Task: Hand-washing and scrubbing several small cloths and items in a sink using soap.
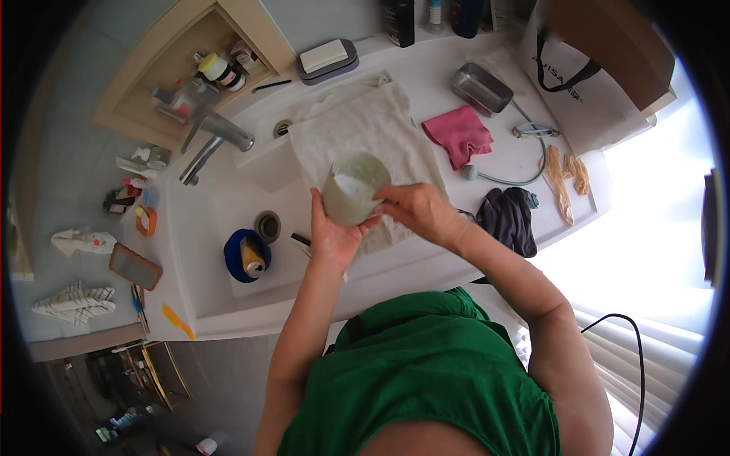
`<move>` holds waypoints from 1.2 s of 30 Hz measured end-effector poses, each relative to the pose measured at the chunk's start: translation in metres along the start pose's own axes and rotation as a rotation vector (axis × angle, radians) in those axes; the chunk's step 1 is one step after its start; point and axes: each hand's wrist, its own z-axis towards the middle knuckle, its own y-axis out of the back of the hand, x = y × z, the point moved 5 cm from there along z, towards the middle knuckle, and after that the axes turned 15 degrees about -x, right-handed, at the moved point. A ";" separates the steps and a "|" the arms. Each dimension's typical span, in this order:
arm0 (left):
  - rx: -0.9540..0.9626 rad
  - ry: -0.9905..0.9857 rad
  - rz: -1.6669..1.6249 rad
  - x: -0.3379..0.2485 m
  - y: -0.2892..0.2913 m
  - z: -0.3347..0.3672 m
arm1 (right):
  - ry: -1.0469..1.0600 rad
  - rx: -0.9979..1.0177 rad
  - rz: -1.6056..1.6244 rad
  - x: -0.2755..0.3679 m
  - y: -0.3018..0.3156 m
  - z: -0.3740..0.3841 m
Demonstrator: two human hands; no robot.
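Observation:
A pale green cup (351, 191) with a whitish inside is held up over the edge of the sink, its mouth tilted toward me. My left hand (334, 239) cradles it from the left and below. My right hand (418, 213) pinches its right side near the rim; the fingertips are partly hidden. Beneath the cup a white towel (327, 133) lies spread over the counter beside the basin. In the sink basin (220, 205), a blue bowl (230, 262) holds a yellow can (249, 254) lying tilted.
A faucet (217, 144) reaches over the basin from the left. Right of the towel lie a pink cloth (458, 135), a metal container (481, 88), a thin hose (525, 181), dark cloth (508, 220) and tan strips (563, 186). A paper bag (582, 95) stands far right; a soap dish (328, 70) sits behind.

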 end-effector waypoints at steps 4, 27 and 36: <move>-0.090 -0.031 0.100 -0.002 0.004 0.008 | 0.007 -0.214 -0.173 -0.037 0.035 0.039; 0.083 -1.043 1.663 -0.003 0.035 -0.042 | -0.163 0.409 -0.160 -0.072 0.024 -0.001; 0.075 -1.127 1.451 -0.009 0.047 -0.027 | -0.023 0.377 -0.276 -0.064 0.011 -0.033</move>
